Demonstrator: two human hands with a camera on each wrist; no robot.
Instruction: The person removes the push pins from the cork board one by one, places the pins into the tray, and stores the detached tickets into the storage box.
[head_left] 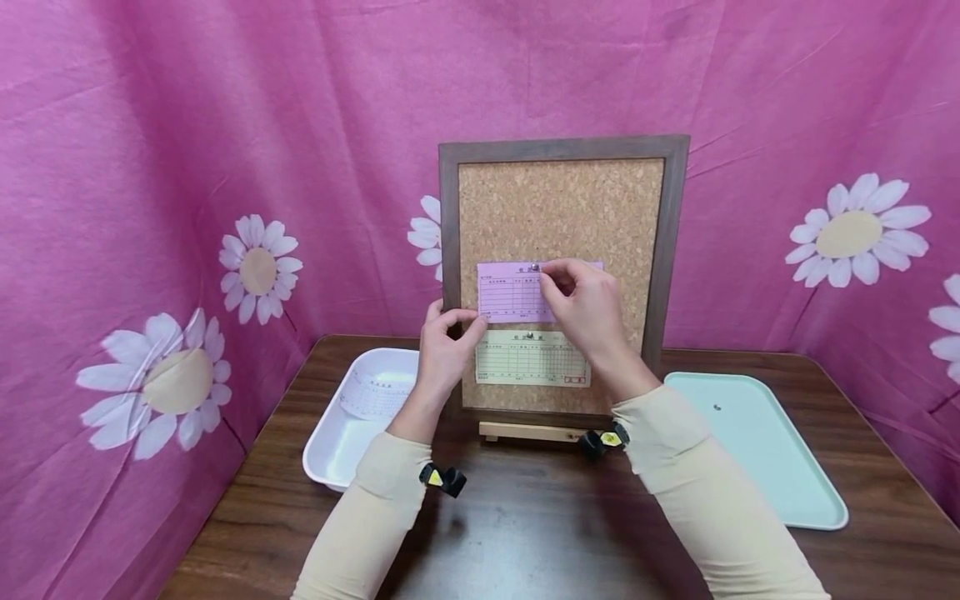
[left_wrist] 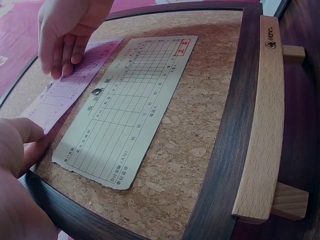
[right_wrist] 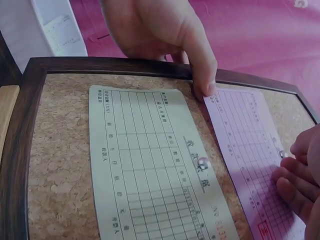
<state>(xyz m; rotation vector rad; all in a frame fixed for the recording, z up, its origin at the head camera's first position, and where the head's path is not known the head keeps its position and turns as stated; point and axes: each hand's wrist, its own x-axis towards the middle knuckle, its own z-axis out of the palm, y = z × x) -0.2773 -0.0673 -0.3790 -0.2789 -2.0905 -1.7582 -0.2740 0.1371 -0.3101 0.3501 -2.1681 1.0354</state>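
Observation:
A framed cork board [head_left: 562,208] stands upright, with a pink receipt slip [head_left: 510,296] above a pale green receipt slip [left_wrist: 125,110]. My left hand [head_left: 444,346] is at the board's left edge, thumb and forefinger pinching the lower left corner of the pink slip. A silver pushpin [right_wrist: 282,154] sits at the pink slip's top edge. My right hand [head_left: 588,304] has its thumb and forefinger at this pin, the other fingers curled over the slip's right part, hiding some of it. Another silver pushpin [right_wrist: 202,163] fixes the green slip near its top.
A white tub [head_left: 322,450] with a printed paper slip [head_left: 375,396] inside stands left of the board. On the right lies a mint green tray [head_left: 772,450] with a small metal pin [head_left: 717,407]. The board rests on a wooden ledge [left_wrist: 265,120]. A pink flowered curtain hangs behind the table.

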